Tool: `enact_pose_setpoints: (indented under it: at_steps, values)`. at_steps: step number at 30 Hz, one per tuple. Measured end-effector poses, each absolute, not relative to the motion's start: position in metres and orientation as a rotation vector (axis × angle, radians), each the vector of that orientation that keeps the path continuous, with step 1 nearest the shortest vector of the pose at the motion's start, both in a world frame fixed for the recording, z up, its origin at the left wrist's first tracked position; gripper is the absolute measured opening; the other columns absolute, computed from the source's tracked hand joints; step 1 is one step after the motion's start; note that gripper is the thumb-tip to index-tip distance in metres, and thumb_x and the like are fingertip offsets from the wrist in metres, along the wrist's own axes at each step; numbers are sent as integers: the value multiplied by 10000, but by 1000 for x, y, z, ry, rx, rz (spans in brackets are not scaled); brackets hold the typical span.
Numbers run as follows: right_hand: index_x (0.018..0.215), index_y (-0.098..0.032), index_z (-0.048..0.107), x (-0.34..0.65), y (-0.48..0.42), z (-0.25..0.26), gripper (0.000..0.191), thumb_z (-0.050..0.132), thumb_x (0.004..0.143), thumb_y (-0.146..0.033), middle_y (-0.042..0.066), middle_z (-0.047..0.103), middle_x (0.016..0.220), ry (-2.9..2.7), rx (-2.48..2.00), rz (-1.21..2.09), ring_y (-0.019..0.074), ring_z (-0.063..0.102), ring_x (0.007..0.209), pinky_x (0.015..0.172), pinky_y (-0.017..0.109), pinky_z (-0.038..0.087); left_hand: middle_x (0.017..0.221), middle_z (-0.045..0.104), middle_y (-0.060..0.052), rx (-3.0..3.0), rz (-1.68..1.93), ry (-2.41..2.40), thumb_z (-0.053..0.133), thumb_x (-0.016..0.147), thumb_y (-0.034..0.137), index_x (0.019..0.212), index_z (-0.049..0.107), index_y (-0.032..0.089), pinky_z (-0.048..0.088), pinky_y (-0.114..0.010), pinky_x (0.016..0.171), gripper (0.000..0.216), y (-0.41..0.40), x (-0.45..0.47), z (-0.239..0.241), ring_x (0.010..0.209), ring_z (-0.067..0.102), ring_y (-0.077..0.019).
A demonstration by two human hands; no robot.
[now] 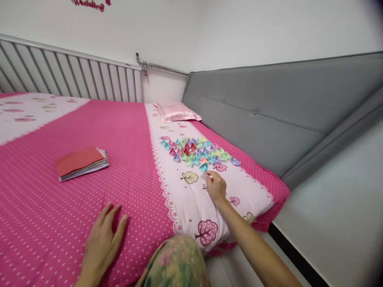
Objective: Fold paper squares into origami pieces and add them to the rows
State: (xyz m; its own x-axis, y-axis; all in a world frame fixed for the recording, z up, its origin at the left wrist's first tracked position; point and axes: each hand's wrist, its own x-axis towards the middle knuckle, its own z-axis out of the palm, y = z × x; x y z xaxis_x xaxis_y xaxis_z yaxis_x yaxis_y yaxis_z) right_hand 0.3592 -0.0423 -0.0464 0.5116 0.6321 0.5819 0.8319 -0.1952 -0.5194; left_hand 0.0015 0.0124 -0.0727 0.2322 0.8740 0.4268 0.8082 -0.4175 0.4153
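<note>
One left hand (103, 244) spreads palm-down; the right hand (216, 185) reaches out, fingers drawn in beside turquoise folded paper (203, 167), hold unclear.

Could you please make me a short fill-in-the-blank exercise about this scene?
1. The ____ hand is the one nearer the folded paper pieces.
2. The left hand is spread over pink cloth patterned with white ____.
3. The stack of paper has a ____ sheet on top.
4. The lettering on the wall reads "____".

Missing words: right; dots; red; Wedding.
</note>
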Motion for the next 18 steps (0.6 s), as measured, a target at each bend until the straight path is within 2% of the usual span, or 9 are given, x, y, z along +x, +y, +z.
enact_pose_setpoints:
  at_steps: [5, 11, 14, 18]
  values:
    - [955, -201, 633, 425, -65, -22, 234, 441, 824, -225, 41, 672, 952, -1054, -2205, -328, 178, 598, 798, 713, 270, 409, 1300, 436, -148, 2434, 902, 1630, 328, 810, 486, 1180, 491, 122, 293, -443, 1041, 544, 8, -1, -75, 1211, 405, -289]
    - [1010, -200, 637, 473, -62, -9, 264, 422, 860, -226, 106, 663, 977, -931, -2518, -268, 215, 602, 876, 720, 292, 402, 1291, 442, -164, 2446, 896, 1651, 303, 816, 495, 1172, 498, 97, 283, -436, 1046, 569, 10, 0, -74, 1215, 399, -292]
    - [1020, -188, 623, 483, -57, -12, 241, 433, 875, -218, 109, 651, 972, -924, -2616, -210, 209, 601, 888, 751, 313, 422, 1286, 445, -168, 2449, 902, 1655, 297, 815, 501, 1163, 508, 90, 298, -438, 1037, 579, 9, 0, -74, 1199, 415, -297]
    - [1087, -155, 540, 492, -50, -19, 270, 489, 870, -306, 73, 582, 1060, -939, -2694, -160, 184, 578, 912, 790, 383, 472, 1277, 453, -168, 2453, 906, 1660, 301, 814, 497, 1151, 521, 78, 304, -430, 1034, 581, 9, 0, -75, 1177, 437, -296]
